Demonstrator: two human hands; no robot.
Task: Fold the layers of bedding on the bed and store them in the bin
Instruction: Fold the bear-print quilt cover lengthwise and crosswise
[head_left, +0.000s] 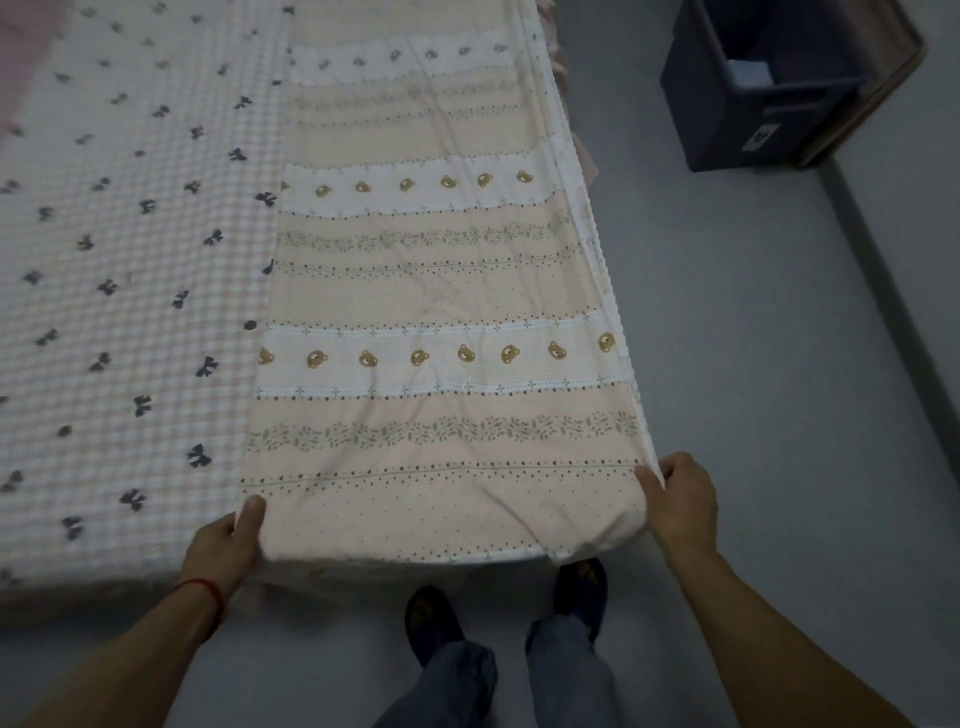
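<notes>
A peach blanket (431, 291) with bands of bear faces and leaves lies folded lengthwise along the right side of the bed. My left hand (228, 540) grips its near left corner, thumb on top. At the near right corner, by the bed's edge, my right hand (678, 501) pinches the blanket. Under it, to the left, a white checked sheet (119, 270) with dark bows covers the bed. A dark blue bin (748, 114) stands on the floor at the upper right, open at the top.
Grey floor (753, 389) runs along the bed's right side to the bin. A darker strip (883, 291) runs diagonally on the floor at the right. My feet in dark slippers (431, 618) stand at the foot of the bed.
</notes>
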